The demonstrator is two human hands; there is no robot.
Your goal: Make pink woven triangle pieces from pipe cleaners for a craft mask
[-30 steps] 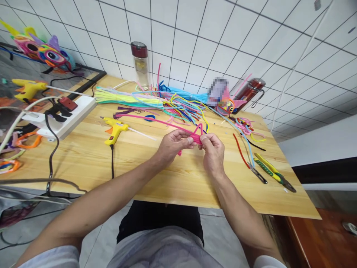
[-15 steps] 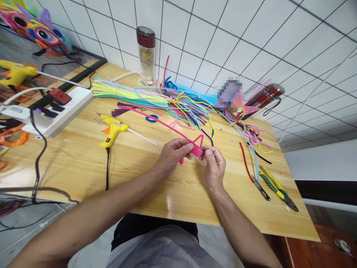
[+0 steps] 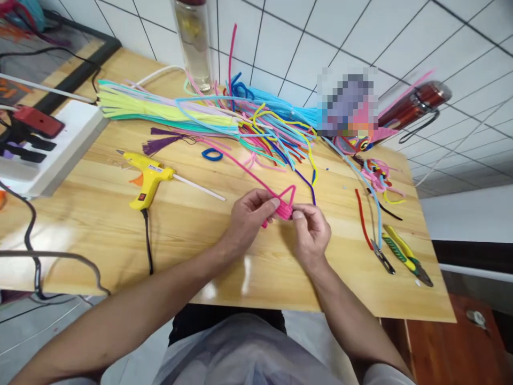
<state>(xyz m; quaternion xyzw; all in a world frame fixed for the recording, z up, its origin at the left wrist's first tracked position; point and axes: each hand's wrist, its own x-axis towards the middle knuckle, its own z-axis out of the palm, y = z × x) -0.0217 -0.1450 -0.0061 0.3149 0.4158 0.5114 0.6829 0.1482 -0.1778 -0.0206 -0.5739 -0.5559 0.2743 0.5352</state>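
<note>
A hot pink pipe cleaner (image 3: pixel 285 209), folded into a small flat zigzag bundle, is held above the table between my hands. One bend stands up as a peak, and a long straight tail runs off to the upper left. My left hand (image 3: pixel 253 216) pinches the bundle from the left between thumb and fingers. At its right edge, my right hand (image 3: pixel 312 231) has thumb and forefinger closed on the folds. The fingertips partly cover the bundle. A ring of blue pipe cleaner (image 3: pixel 212 154) lies beyond my left hand.
A yellow glue gun (image 3: pixel 148 179) lies left of my hands, its cord trailing frontward. Bundled pipe cleaners (image 3: pixel 168 109) line the back, near a glass bottle (image 3: pixel 194 45). Pliers (image 3: pixel 406 255) and thread snips (image 3: pixel 382 258) lie right. A white power strip (image 3: pixel 68 144) sits left.
The view has come closer and tipped down, shifting the tabletop things in the picture. Both hands keep their grip on the pink bundle, which looks nearly the same.
</note>
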